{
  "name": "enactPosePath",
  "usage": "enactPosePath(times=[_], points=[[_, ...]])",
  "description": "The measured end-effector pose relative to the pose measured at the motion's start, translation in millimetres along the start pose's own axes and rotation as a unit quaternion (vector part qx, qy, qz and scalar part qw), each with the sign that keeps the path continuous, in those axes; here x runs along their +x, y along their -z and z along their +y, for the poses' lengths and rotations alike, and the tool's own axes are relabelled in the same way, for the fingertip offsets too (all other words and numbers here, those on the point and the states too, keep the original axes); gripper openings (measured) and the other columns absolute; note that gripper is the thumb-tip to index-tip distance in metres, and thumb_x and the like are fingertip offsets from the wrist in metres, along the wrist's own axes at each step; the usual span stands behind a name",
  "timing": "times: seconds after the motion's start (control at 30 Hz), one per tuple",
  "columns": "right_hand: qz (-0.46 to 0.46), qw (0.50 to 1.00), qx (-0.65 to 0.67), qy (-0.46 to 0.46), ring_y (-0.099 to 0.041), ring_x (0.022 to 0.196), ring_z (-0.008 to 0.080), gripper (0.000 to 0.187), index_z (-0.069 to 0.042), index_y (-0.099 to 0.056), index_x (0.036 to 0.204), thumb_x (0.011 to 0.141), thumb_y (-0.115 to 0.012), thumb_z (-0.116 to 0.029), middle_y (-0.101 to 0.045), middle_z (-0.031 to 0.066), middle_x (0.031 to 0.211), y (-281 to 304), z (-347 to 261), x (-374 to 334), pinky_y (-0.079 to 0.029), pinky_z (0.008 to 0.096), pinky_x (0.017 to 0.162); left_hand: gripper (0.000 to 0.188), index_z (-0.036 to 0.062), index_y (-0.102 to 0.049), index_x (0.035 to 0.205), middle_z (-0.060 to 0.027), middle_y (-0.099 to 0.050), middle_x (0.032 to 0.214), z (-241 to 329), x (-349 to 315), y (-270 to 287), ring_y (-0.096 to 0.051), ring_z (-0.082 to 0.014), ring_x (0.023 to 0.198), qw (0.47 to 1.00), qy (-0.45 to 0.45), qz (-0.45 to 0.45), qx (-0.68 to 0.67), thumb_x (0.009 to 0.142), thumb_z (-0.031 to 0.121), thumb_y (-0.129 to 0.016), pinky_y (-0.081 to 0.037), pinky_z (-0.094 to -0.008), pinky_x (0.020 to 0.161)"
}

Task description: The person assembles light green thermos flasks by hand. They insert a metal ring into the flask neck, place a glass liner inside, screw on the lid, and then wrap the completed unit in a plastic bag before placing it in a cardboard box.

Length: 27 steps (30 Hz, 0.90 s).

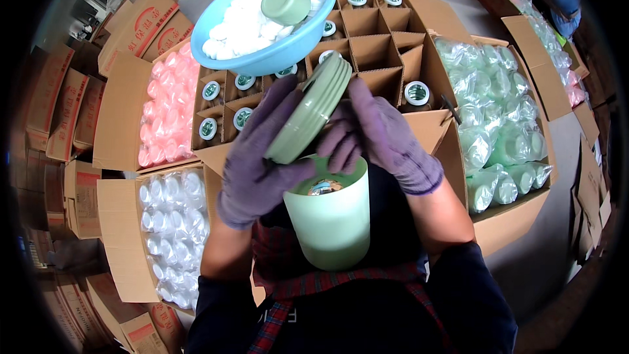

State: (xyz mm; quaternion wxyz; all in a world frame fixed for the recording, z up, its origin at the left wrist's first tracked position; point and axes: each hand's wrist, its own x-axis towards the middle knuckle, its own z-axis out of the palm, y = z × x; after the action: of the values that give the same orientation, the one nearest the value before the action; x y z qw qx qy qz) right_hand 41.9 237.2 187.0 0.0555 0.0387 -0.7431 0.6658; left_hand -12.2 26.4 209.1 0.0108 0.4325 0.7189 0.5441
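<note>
Purple-grey gloves cover both of my hands. My left hand (259, 154) grips a green threaded plastic ring (311, 111), its thumb below and its fingers behind. The ring is tilted above a pale green cylindrical flask body (327, 226) standing close against me. Inside the body's open top, something shiny shows. My right hand (386, 137) is at the ring's right side, fingers apart and partly bent, with the lower ones over the body's rim. One fingertip is close to the ring's edge; contact is unclear.
Ahead, a blue basin (262, 59) of white round pieces and a green cup (285, 4) rests on a divided carton (373, 52) holding silvery flask liners. Cartons of wrapped pink (167, 111), clear (171, 223) and green parts (495, 111) flank me. A person (563, 0) is at far right.
</note>
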Motion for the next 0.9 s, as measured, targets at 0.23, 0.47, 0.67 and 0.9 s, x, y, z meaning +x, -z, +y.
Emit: enactPosePath(times=[0.23,0.47,0.67,0.9], points=[[-0.028,0.99,0.041,0.131,-0.054,0.129,0.031,0.062,0.007,-0.052,0.138,0.107,-0.041,-0.045,-0.058,0.0207,0.135,-1.1,60.2,-41.1,-0.037,0.0405,0.113,0.074,-0.004,-0.054,0.14,-0.0225,-0.052,0.145,-46.9,-22.2,34.9,-0.047,-0.0369,0.137,0.931,0.121,-0.303,-0.164,0.077,0.025,-0.081,-0.036,-0.0443,0.114],[-0.112,0.965,0.165,0.17,-0.066,0.107,0.0351,0.039,0.001,-0.073,0.104,0.1,-0.06,-0.035,-0.071,0.0199,0.107,1.4,78.6,-33.9,-0.043,0.0503,0.106,0.039,-0.0051,-0.067,0.123,-0.0245,-0.065,0.127,-61.7,-42.7,6.5,-0.054,-0.0432,0.128,0.951,-0.026,-0.15,-0.27,0.093,0.02,-0.067,-0.029,-0.0565,0.115],[-0.171,0.94,0.201,0.214,-0.065,0.109,0.0357,0.037,0.0,-0.073,0.105,0.099,-0.062,-0.035,-0.071,0.0192,0.107,5.9,84.6,-28.2,-0.044,0.0528,0.103,0.046,-0.0047,-0.066,0.126,-0.0254,-0.06,0.136,-70.0,-46.0,9.5,-0.05,-0.0449,0.132,0.954,-0.082,-0.208,-0.199,0.097,0.03,-0.061,-0.027,-0.0556,0.116],[-0.113,0.926,-0.037,0.359,-0.061,0.116,0.0404,0.049,-0.001,-0.067,0.119,0.098,-0.059,-0.044,-0.062,0.0201,0.127,-1.9,-10.2,-68.7,-0.044,0.0562,0.102,0.051,-0.0049,-0.054,0.138,-0.0226,-0.049,0.148,-110.6,-63.4,4.3,-0.04,-0.0377,0.142,0.892,0.114,-0.081,0.429,0.105,0.029,-0.035,-0.019,-0.0498,0.121]])
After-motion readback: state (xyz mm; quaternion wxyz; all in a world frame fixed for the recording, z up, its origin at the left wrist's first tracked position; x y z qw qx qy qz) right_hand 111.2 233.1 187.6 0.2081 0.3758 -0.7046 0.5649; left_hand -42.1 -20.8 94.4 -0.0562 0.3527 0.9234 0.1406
